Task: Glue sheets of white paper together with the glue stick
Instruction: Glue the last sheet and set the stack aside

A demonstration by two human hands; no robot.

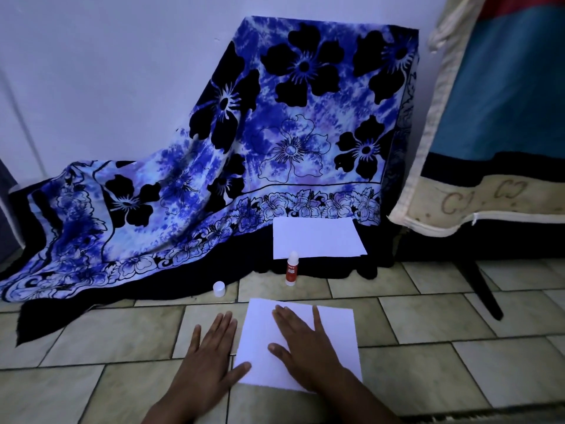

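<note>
A white paper sheet (333, 332) lies flat on the tiled floor in front of me. My right hand (305, 347) rests palm down on its middle, fingers spread. My left hand (211, 356) lies flat on the tiles at the sheet's left edge, thumb touching the paper. Further back a second white sheet (318, 238) lies on dark cloth. A red and white glue stick (291, 269) stands upright, uncapped, just in front of that sheet. Its white cap (219, 288) sits on the floor to the left.
A blue floral cloth (244, 142) drapes from the wall down onto the floor on the left. A mattress edge (452, 209) and a dark furniture leg (483, 286) stand at the right. Beige tiles (443, 362) surround the near sheet.
</note>
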